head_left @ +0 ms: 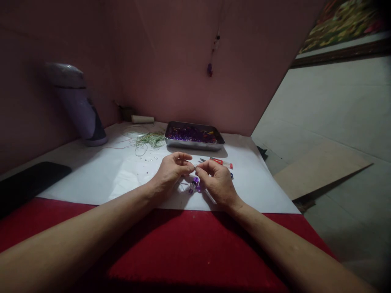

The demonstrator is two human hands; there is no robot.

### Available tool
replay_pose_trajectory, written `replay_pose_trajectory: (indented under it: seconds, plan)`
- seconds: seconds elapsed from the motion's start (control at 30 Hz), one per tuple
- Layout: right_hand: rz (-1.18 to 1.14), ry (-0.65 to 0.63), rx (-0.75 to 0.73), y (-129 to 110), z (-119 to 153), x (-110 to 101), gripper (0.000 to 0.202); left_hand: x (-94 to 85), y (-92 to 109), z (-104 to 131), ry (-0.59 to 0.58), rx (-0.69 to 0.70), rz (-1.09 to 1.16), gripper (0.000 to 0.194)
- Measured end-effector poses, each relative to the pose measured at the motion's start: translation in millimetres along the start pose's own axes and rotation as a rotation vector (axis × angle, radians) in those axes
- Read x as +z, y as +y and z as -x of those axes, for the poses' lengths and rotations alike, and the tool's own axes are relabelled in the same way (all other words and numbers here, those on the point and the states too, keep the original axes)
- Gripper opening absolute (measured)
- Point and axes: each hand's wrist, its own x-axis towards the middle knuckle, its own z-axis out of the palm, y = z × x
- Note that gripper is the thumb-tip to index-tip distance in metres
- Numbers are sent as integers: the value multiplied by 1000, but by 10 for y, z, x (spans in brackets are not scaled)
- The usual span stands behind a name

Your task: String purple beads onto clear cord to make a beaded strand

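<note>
My left hand [173, 174] and my right hand [218, 184] meet fingertip to fingertip over the white paper [253, 189]. Thumb and forefinger of each hand are pinched together on what looks like a fine thread [195, 165], mostly covered by the fingertips. Just below them is a small cluster of purple and clear beads [194, 185]; I cannot tell whether it hangs or rests on the paper. Behind my right hand lies a red-handled pointed tool [216, 161], perhaps small snips. One dark bead [231, 176] sits beside that hand.
A metal tray [195, 144] of purple beads stands at the back. Left of it are tangled green thread [151, 139] and a pale roll [142, 119]. A tall purple bottle [81, 110] and a dark flat object [33, 181] are at left. A beaded strand [209, 69] hangs on the wall.
</note>
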Motion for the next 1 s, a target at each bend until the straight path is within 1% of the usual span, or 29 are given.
replay_pose_trajectory:
  seconds: [0.17, 0.3, 0.43, 0.5, 0.63, 0.73, 0.83, 0.9, 1.0]
  plan:
    - [7, 2, 8, -11, -4, 2, 12, 19, 13, 26, -15, 27, -50, 27]
    - [-63, -27, 55, -18, -9, -11, 13, 10, 1, 23, -30, 14, -66, 27]
    - [-187, -91, 116, -15, -13, -19, 14, -19, -16, 3, -128, 27, -56, 29]
    - [-243, -131, 150, -9, -14, -19, 13, -26, -15, -2, -185, 6, -49, 32]
    - [-304, -155, 182, 15, -24, -16, 12, -21, -2, 14, -245, -15, -36, 29]
    - [-324, -161, 198, 23, -34, -16, 11, -20, -1, 24, -246, 4, -48, 25]
    - [-338, -168, 218, 18, -37, -19, 10, -37, 1, 8, -220, 12, -55, 27]
    - [-342, -174, 231, 15, -37, -22, 9, -57, 19, -10, -229, 52, -109, 28]
    - [-340, -191, 240, 17, -35, -28, 7, -82, 72, -28, -260, 106, -262, 25]
